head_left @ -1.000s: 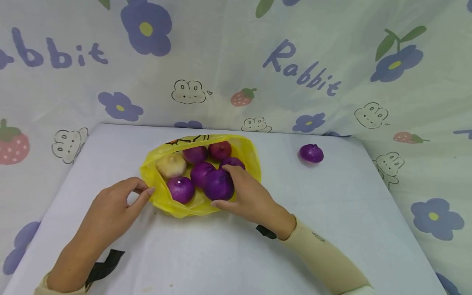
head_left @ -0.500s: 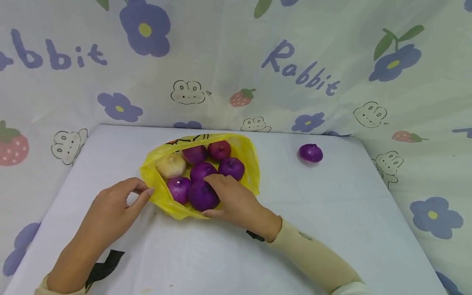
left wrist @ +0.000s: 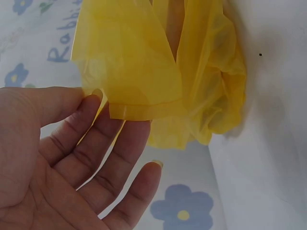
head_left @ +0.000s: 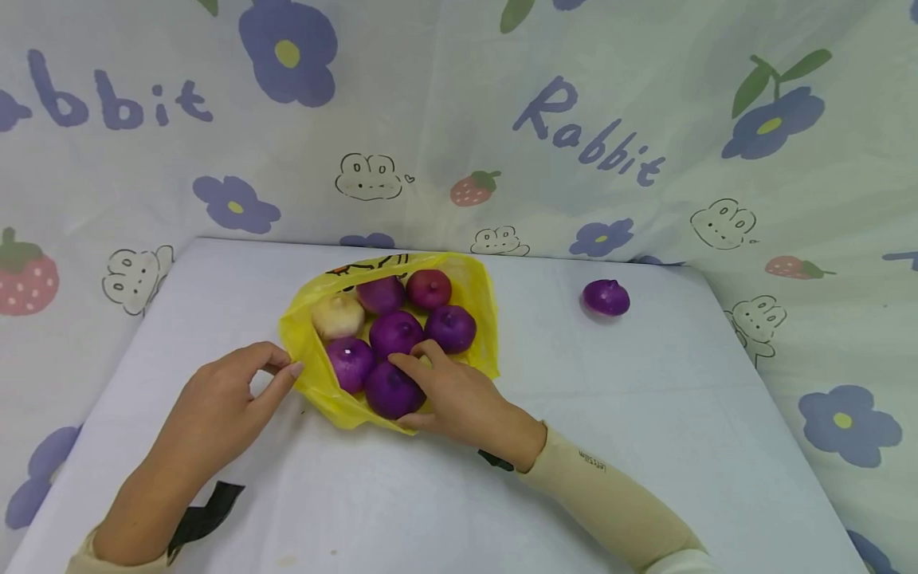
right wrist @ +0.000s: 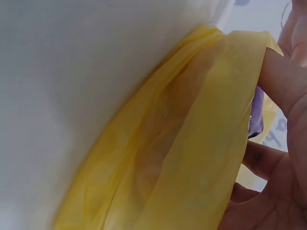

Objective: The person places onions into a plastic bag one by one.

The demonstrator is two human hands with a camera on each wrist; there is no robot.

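Note:
A yellow plastic bag lies open on the table, holding several purple onions, a pale cream bulb and a redder onion. My left hand pinches the bag's left rim between thumb and fingertips; the left wrist view shows the thin film at the fingertips. At the bag's near side, my right hand reaches in beside the front onion, its spread fingers over the top and its thumb near the rim. In the right wrist view, some purple onion shows between thumb and fingers.
Another purple onion sits alone on the white table, toward the back right. Behind the table hangs a printed cloth with flowers, rabbits and strawberries.
My right hand has brought the onion leftward and down to the bag's front, and its fingers have loosened around it. The bag rim has shifted slightly. My left hand stays at the rim.

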